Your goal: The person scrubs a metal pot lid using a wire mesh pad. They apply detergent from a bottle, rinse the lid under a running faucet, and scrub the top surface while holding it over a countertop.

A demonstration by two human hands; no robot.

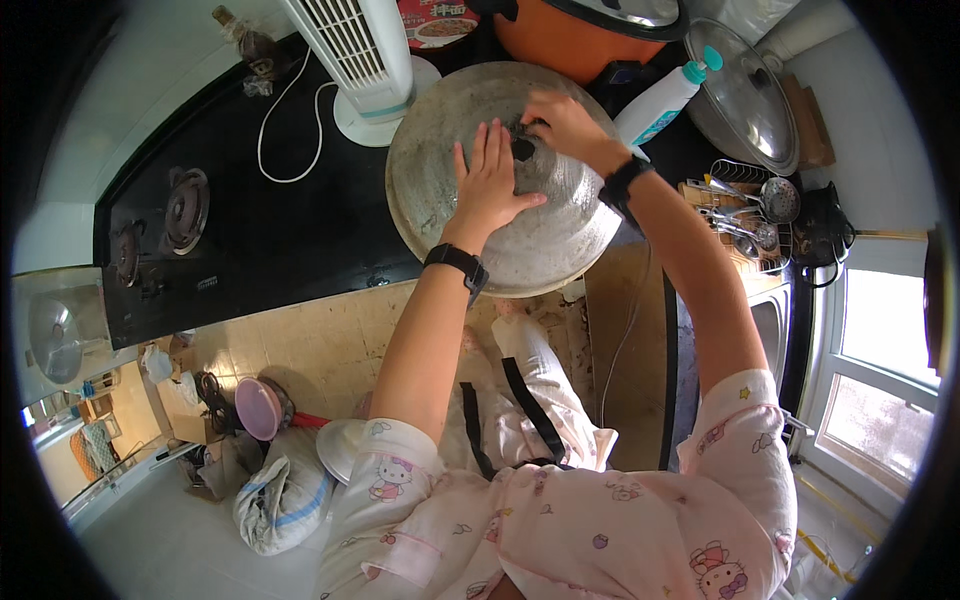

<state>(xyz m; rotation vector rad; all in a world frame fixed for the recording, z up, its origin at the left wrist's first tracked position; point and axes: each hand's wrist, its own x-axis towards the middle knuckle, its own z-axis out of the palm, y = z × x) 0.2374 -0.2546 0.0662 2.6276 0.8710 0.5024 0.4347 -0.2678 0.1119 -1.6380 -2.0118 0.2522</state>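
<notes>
A large, round, dull metal pot lid (450, 217) lies before me at the counter's front edge, partly overhanging it. Its surface is stained, with shiny patches to the right. A small black knob or fitting (523, 149) marks its middle. My left hand (486, 180) rests flat on the lid, fingers spread, left of the fitting. Just beyond the fitting, my right hand (564, 126) is curled against the metal. A small dark thing, apparently a scouring pad (517, 129), shows at its fingertips, mostly hidden by the hand.
A white tower fan (360, 60) with a cord stands behind left. An orange electric pot (585, 37) and a white pump bottle (664, 101) are behind the lid. Right are a glass lid (742, 97) and a utensil rack (784, 251); left, gas burners (186, 210).
</notes>
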